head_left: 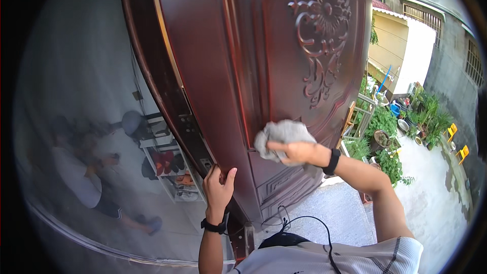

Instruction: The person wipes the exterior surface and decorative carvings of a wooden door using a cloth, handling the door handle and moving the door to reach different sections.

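A tall dark red wooden door [203,45] with raised floral carving stands open before me. My right hand [299,153] presses a crumpled grey cloth [284,134] against the lower part of its panelled face, with the index finger stretched over the cloth. At the door's narrow edge, beside a metal lock plate, my left hand [219,191] is closed round the wood. Its thumb points up along the face and its fingers curl at the edge. The palm side of my right hand is hidden by the cloth.
Left of the door, a shoe rack [175,172] holds several shoes, and a seated person [76,167] appears dimly behind a hazy surface. To the right are potted plants [388,157], two yellow chairs [456,143] and a concrete yard. A black cable [319,223] hangs over my shirt.
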`<state>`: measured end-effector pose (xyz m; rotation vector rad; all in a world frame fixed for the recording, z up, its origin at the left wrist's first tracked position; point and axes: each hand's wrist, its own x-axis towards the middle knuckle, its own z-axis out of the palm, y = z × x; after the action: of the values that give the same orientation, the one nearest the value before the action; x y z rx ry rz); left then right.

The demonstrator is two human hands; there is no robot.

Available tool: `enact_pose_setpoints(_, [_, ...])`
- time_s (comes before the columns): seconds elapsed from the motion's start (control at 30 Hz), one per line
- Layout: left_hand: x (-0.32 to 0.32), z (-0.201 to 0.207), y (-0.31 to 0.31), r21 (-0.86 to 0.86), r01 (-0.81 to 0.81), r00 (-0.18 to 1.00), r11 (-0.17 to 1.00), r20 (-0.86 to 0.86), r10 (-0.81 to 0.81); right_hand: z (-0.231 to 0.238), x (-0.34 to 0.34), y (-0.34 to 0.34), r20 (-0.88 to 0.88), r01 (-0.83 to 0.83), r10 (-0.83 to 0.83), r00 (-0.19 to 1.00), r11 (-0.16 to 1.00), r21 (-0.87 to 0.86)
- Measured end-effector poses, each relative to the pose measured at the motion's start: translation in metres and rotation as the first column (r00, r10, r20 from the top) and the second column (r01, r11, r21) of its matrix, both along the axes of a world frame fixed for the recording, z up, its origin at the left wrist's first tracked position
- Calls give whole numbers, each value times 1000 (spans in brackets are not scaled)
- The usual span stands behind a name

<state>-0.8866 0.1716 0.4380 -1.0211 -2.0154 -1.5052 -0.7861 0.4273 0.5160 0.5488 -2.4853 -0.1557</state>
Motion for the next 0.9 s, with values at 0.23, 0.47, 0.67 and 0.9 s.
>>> enact_pose_setpoints(0.23, [0, 4, 1, 11, -41, 998, 999, -49, 42, 5, 55, 66, 331, 11, -32, 943, 998, 64])
enact_pose_setpoints(0.47, [4, 0, -13, 36, -36, 999, 999, -26, 37, 246, 23, -19, -639, -202, 79, 765, 972, -122])
enact_pose_setpoints(0.67, [2, -5, -7, 56, -24, 999, 998, 43, 22, 274, -38, -55, -715, -171, -64, 696, 953, -251])
enact_pose_setpoints(0.9, [0, 2, 0, 130, 15, 999, 991, 44, -21, 116, -10, -58, -195, 99, -174, 965, 934, -344])
